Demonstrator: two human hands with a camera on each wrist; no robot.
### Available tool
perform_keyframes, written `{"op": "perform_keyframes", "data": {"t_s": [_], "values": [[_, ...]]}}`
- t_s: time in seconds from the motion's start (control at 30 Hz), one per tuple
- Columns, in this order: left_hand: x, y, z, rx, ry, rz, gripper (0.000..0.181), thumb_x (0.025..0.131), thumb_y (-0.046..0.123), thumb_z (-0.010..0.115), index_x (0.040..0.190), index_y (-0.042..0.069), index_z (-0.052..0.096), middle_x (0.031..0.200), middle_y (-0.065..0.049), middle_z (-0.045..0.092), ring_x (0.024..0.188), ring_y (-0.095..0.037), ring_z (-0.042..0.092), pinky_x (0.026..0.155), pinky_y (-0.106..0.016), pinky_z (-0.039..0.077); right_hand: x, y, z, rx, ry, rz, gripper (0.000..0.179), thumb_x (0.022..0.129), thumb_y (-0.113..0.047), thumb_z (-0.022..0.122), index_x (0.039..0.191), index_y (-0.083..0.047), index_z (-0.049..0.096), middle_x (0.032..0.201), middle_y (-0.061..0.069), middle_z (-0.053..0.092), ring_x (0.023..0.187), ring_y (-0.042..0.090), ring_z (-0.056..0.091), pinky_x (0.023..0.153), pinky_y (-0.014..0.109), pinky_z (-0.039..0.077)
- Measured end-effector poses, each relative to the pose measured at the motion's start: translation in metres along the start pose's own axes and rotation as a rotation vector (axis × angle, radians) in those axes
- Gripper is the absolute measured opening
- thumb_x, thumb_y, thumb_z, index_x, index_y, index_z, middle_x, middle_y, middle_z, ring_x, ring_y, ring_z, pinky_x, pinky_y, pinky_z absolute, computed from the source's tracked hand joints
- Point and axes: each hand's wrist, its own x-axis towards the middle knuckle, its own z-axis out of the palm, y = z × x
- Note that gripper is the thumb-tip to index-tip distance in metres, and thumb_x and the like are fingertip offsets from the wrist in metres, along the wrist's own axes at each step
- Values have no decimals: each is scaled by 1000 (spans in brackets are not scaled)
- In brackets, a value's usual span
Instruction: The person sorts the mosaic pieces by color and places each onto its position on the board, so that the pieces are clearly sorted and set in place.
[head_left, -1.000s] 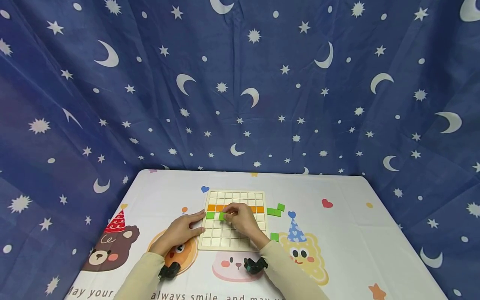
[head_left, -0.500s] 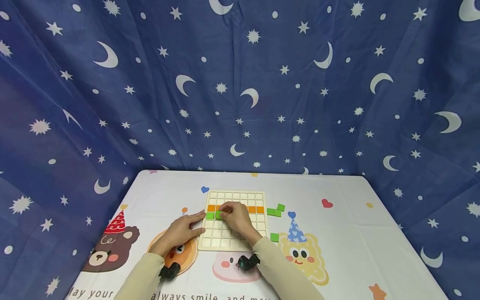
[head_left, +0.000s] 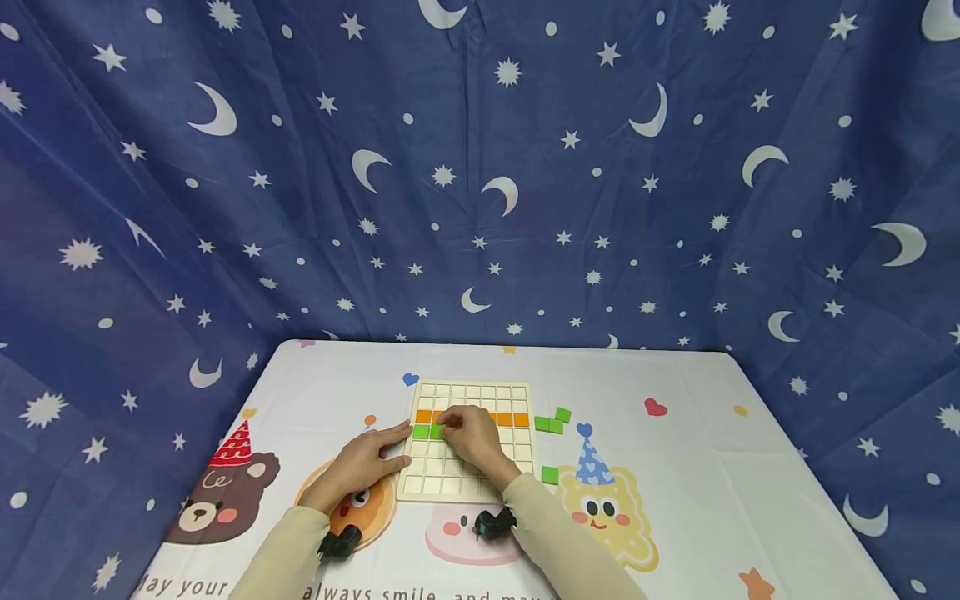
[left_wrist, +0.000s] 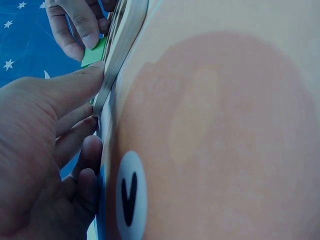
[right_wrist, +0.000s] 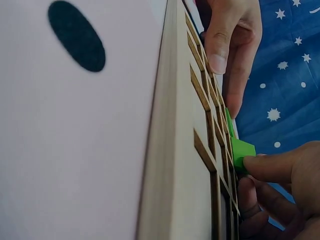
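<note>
A pale wooden grid board (head_left: 442, 485) lies on the table. A row of orange tiles (head_left: 506, 419) crosses it, partly covered by my right hand (head_left: 474, 437). Just below the row's left end, a green tile (head_left: 421, 432) sits in the leftmost square. Right beside it, my right thumb and fingers pinch a second green tile (head_left: 436, 432). In the right wrist view, that pinched tile (right_wrist: 242, 150) stands tilted out of the grid. My left hand (head_left: 360, 464) touches the board's left edge, thumb and fingers extended, pinching nothing.
Several loose green tiles (head_left: 549, 425) lie to the right of the board, one of them (head_left: 550, 475) nearer the front. The white tablecloth (head_left: 697, 467) carries printed cartoon figures. A blue star-and-moon curtain (head_left: 480, 208) hangs behind and beside the table.
My right hand has shifted slightly left with the green tile, bringing it next to the tile in the leftmost square. My left hand has stayed in place.
</note>
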Motion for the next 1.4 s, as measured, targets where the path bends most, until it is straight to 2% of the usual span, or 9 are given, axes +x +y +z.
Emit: {"op": "perform_keyframes", "data": {"t_s": [0.5,0.77,0.9,1.07,1.4], "values": [[0,0,0,1,-1,-2,60,91,40,69,144,19,52,154,2,45,140,-39,42,112,-60,34,-1,0,1,-72,-17,17,11,84,-12,76,93,-16,79,89,-3,68,73,5,57,64,21,46],[-1,2,0,4,2,-3,59,90,38,70,143,19,53,153,1,46,139,-39,43,113,-59,34,-2,-1,-4,22,-19,30,14,83,-11,76,97,-13,75,86,-3,67,74,8,56,67,23,48],[-1,1,0,5,-4,-17,60,91,38,69,144,19,52,153,2,45,140,-38,42,113,-59,34,-4,-1,-9,70,-21,43,14,85,-12,74,99,-11,75,88,-3,68,75,7,57,69,23,49],[-1,1,-1,8,-3,-28,60,90,39,70,144,19,52,153,1,45,141,-38,41,113,-60,33,-7,-5,-18,91,-29,34,15,87,-14,73,102,-11,74,93,-3,67,74,7,58,65,22,51],[-1,2,0,7,-3,-11,60,90,37,70,144,18,52,153,0,45,140,-39,42,113,-59,34,-22,-11,-48,112,-27,-1,16,88,-18,74,104,-14,73,100,1,68,76,10,61,60,22,51]]}}
